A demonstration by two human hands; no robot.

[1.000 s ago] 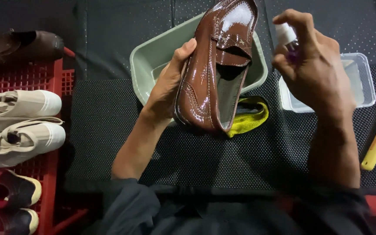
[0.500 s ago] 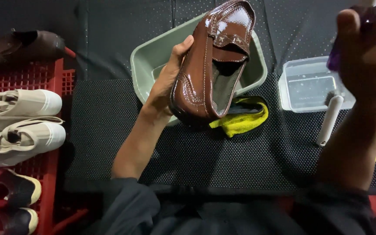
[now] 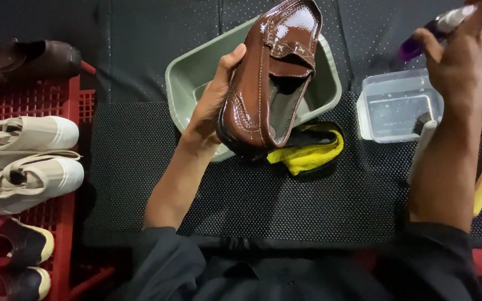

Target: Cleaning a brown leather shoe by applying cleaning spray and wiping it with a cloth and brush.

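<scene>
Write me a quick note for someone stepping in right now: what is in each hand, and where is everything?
Left hand: holds the glossy brown loafer over the green basin.
Right hand: raised, gripping a small purple bottle.
Yellow cloth lies by the basin; clear tub to its right.
Done: loafer looks glossy already.
Left: cannot tell.
</scene>
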